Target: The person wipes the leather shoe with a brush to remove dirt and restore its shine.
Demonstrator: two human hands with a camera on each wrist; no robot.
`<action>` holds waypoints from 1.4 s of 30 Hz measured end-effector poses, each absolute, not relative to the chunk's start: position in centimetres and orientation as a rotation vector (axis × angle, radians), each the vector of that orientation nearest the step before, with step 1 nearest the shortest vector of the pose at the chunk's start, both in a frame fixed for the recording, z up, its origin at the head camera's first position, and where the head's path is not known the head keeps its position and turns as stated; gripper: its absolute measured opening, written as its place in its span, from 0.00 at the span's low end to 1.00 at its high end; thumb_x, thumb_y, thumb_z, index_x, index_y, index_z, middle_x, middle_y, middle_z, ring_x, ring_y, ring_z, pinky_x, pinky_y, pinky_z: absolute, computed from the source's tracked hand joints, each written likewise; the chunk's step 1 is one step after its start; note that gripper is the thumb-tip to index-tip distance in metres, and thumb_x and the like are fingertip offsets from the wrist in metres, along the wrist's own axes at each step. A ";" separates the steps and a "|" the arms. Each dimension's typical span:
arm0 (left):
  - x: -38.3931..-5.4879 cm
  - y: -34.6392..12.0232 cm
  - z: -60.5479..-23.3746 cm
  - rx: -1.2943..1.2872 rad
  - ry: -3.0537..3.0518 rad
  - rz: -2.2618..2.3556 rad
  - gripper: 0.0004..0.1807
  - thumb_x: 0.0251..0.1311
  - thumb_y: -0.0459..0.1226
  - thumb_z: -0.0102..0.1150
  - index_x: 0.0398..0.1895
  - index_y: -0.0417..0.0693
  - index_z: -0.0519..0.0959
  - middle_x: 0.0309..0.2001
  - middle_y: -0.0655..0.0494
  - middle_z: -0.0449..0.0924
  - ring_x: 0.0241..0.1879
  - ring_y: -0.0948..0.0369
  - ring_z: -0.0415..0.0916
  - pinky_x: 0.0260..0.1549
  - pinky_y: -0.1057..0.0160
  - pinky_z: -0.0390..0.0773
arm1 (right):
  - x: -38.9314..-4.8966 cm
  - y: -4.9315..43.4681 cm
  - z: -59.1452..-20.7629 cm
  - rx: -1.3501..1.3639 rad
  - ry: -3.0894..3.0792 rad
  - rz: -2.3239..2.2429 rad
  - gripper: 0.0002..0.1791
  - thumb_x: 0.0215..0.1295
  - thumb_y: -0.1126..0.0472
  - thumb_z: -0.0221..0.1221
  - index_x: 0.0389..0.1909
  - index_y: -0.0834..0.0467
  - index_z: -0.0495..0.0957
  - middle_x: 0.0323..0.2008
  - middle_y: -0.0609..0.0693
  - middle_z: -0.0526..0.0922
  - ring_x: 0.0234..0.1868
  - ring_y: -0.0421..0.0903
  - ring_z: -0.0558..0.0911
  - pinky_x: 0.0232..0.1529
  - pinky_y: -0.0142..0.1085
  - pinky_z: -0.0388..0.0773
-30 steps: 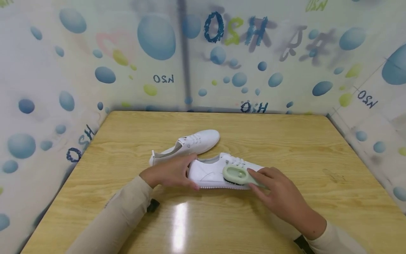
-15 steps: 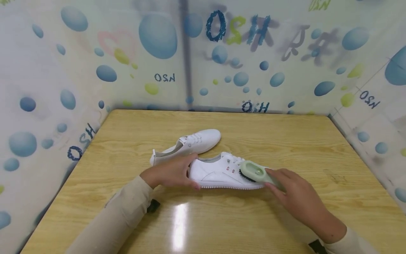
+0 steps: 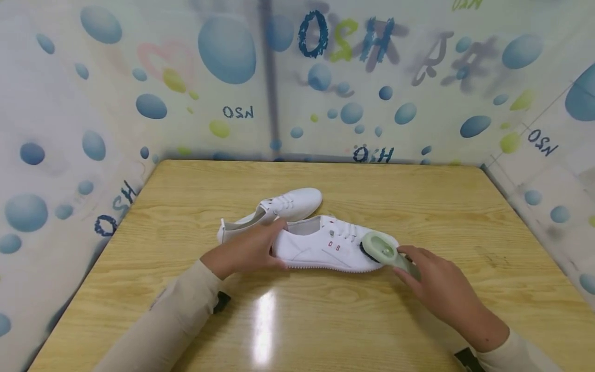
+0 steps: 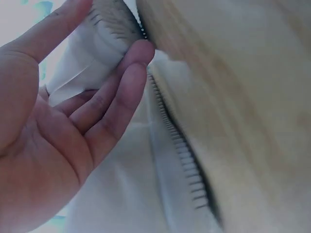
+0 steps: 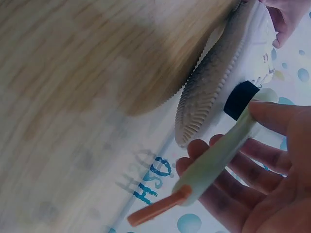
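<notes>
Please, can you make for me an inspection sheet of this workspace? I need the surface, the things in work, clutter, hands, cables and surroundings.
Surface: wood-grain table, with a bright light reflection in its near part.
Front shoe: white, laced, red letters on its side; its ridged sole shows in the right wrist view.
Rear shoe: white, laced, on the table behind the front one.
Brush: pale green, dark bristles at the front shoe's toe area.
Clutter: nothing seen.
Left hand: grips the front shoe's heel.
Right hand: holds the brush by its handle.
Cables: nothing seen.
Surroundings: pale walls with blue and green spots and lettering.
</notes>
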State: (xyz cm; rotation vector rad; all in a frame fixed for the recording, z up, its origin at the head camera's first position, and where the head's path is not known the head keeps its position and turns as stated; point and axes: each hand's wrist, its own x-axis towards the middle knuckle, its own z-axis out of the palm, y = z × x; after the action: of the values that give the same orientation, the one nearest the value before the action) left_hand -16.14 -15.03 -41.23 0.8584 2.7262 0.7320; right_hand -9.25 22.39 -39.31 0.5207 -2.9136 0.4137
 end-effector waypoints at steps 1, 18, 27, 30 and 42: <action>-16.0 -15.0 -41.1 0.877 2.724 0.725 0.37 0.44 0.47 0.81 0.55 0.52 0.68 0.28 0.62 0.74 0.26 0.67 0.70 0.29 0.67 0.73 | -9.3 22.4 -39.2 0.517 -2.915 0.418 0.22 0.62 0.56 0.69 0.54 0.61 0.78 0.47 0.62 0.86 0.41 0.58 0.87 0.36 0.53 0.81; -15.4 -14.6 -40.2 0.884 2.760 0.551 0.42 0.45 0.51 0.79 0.64 0.45 0.73 0.47 0.56 0.83 0.40 0.63 0.75 0.44 0.61 0.77 | -9.8 23.4 -39.5 0.537 -3.032 0.358 0.35 0.62 0.55 0.68 0.68 0.61 0.70 0.42 0.65 0.86 0.35 0.53 0.86 0.31 0.47 0.80; -15.2 -13.9 -40.8 0.914 2.802 0.546 0.43 0.39 0.55 0.80 0.58 0.43 0.75 0.37 0.57 0.83 0.36 0.63 0.76 0.44 0.59 0.79 | -10.1 23.0 -39.2 0.648 -3.103 0.362 0.32 0.63 0.54 0.68 0.69 0.52 0.72 0.41 0.57 0.88 0.36 0.45 0.85 0.36 0.44 0.80; -15.2 -14.0 -41.0 0.907 2.794 0.557 0.41 0.39 0.54 0.80 0.56 0.43 0.76 0.33 0.60 0.80 0.33 0.64 0.73 0.41 0.61 0.77 | -10.5 22.5 -39.3 0.659 -3.050 0.336 0.34 0.61 0.55 0.69 0.68 0.55 0.72 0.38 0.58 0.88 0.31 0.43 0.83 0.32 0.43 0.79; -15.4 -14.0 -41.0 0.878 2.783 0.535 0.35 0.40 0.55 0.80 0.49 0.47 0.78 0.27 0.63 0.74 0.30 0.63 0.69 0.36 0.62 0.73 | -11.3 23.7 -39.4 0.478 -3.103 0.334 0.34 0.63 0.56 0.67 0.69 0.60 0.70 0.35 0.60 0.87 0.26 0.43 0.77 0.28 0.40 0.74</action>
State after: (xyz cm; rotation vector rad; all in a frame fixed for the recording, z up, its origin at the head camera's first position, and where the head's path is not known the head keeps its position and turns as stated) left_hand -15.38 -13.98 -41.04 0.8777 2.7830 0.5349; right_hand -11.35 23.67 -39.42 0.4780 -3.1027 0.3339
